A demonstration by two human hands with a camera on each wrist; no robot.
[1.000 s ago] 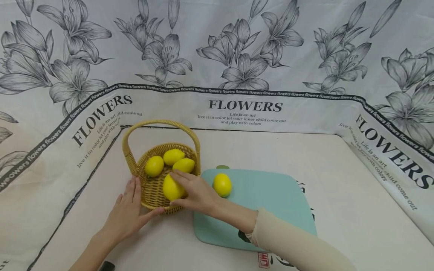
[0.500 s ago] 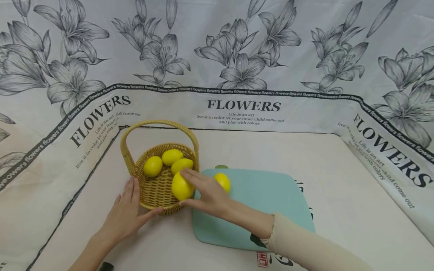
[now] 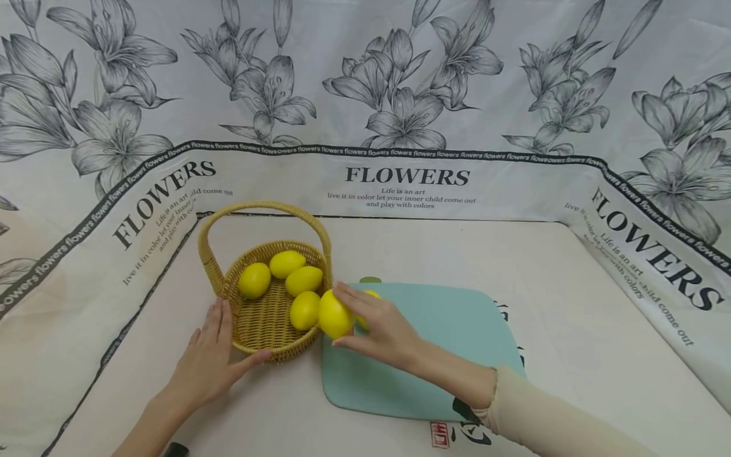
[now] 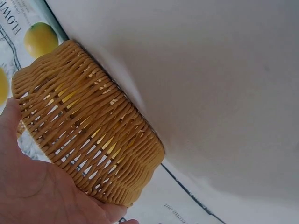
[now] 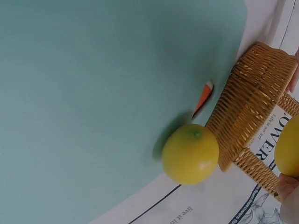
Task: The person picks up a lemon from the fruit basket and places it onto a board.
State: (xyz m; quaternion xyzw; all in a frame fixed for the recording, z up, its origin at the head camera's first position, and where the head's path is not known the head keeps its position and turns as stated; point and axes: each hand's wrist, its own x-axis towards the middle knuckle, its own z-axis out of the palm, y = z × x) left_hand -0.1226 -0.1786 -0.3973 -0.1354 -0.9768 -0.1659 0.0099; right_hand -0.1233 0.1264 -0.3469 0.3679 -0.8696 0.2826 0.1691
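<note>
My right hand [image 3: 379,324] pinches a yellow lemon [image 3: 335,315] between thumb and fingers, just past the right rim of a woven basket [image 3: 265,327]. Several more lemons lie in the basket, one [image 3: 304,311] close to its right wall. Behind my right hand, another lemon [image 3: 365,320] is partly hidden on a light blue board [image 3: 451,343]; the right wrist view shows this lemon [image 5: 190,154] whole. My left hand [image 3: 208,362] rests against the basket's left side with fingers extended and thumb on the front rim. The left wrist view shows the basket's woven side [image 4: 93,126] against that hand.
The basket's tall arched handle [image 3: 265,206] rises above it. A small orange shape [image 5: 203,99] shows on the board near the basket, its kind unclear. A dark object [image 3: 176,450] sits at the lower edge. Flower-printed cloth [image 3: 408,120] stands behind the white table surface [image 3: 428,254].
My right hand has moved right with its lemon, from over the basket to beyond its right rim. A lemon in the basket has come into view. My left hand stays on the basket.
</note>
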